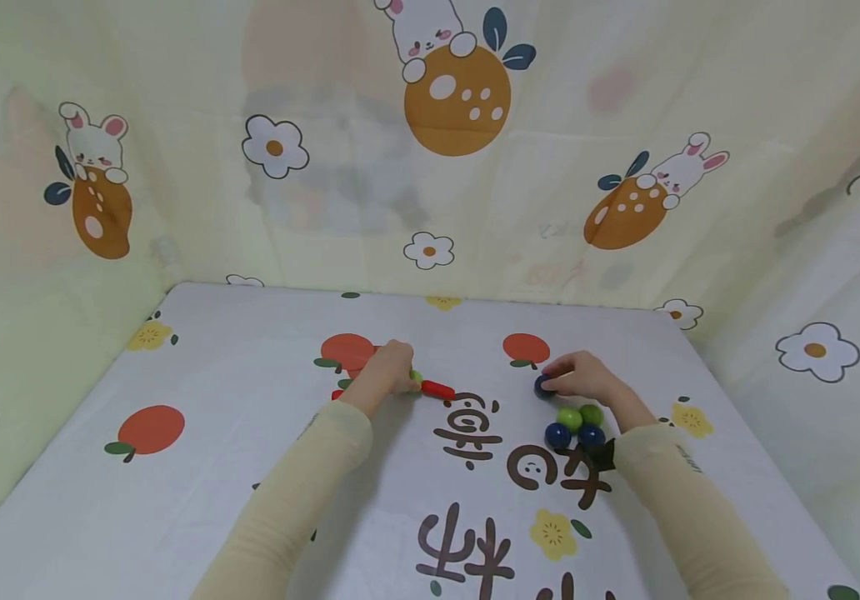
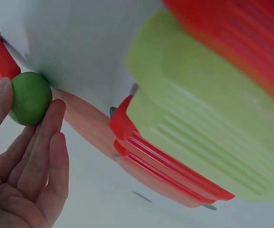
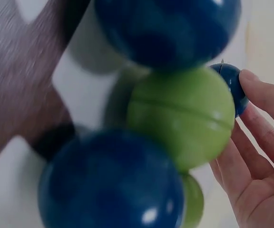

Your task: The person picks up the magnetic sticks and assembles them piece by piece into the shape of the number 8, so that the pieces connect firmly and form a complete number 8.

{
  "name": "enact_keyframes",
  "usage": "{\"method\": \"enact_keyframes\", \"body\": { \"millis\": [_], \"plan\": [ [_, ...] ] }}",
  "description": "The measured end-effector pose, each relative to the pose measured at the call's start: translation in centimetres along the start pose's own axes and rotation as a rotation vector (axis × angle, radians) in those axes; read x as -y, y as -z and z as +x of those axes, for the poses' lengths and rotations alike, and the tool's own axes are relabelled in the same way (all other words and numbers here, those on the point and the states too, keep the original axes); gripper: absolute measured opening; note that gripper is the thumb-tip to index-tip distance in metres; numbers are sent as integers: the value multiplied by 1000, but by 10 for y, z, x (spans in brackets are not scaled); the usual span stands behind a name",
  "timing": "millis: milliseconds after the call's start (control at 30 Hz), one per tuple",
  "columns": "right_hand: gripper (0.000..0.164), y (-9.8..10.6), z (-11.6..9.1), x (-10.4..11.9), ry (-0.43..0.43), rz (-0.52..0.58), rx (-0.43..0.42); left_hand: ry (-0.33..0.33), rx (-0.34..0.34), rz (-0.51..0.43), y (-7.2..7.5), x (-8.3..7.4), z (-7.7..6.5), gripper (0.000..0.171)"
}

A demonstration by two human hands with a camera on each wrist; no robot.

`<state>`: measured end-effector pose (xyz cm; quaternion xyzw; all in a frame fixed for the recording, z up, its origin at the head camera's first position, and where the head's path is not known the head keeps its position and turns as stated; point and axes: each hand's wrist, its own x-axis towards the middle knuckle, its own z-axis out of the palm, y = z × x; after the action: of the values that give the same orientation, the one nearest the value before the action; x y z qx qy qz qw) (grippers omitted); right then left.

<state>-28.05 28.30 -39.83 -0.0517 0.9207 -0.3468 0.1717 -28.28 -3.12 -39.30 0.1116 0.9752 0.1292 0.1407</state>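
In the head view my left hand (image 1: 391, 368) is at the left of centre. It pinches a green ball (image 2: 30, 98) between thumb and fingertips. A red ridged bar (image 2: 2, 58) lies close beside that ball, also seen in the head view as a red bar (image 1: 437, 389). On the other side my right hand (image 1: 587, 379) holds a dark blue ball (image 1: 544, 386) by its fingertips. Nearer the wearer, a cluster of two green balls (image 1: 569, 419) and two dark blue balls (image 1: 557, 436) sits below the right hand.
Light green ridged pieces (image 2: 199, 142) and red ones (image 2: 161, 164) appear large in the left wrist view, mostly hidden by the left hand in the head view. The printed tablecloth (image 1: 235, 500) meets a patterned curtain (image 1: 340, 258) at the back and sides.
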Motion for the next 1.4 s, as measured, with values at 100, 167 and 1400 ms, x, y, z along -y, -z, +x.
{"method": "enact_keyframes", "body": {
  "millis": [100,167,1400],
  "plan": [
    [38,-3,2,5,16,-12,-8,-4,-10,4,1,-1,-1,29],
    [38,-5,3,8,20,-24,-17,-5,-16,1,2,-1,-2,28],
    [31,-67,23,67,115,125,67,37,-17,-50,1,-1,-5,31]
  ]
}}
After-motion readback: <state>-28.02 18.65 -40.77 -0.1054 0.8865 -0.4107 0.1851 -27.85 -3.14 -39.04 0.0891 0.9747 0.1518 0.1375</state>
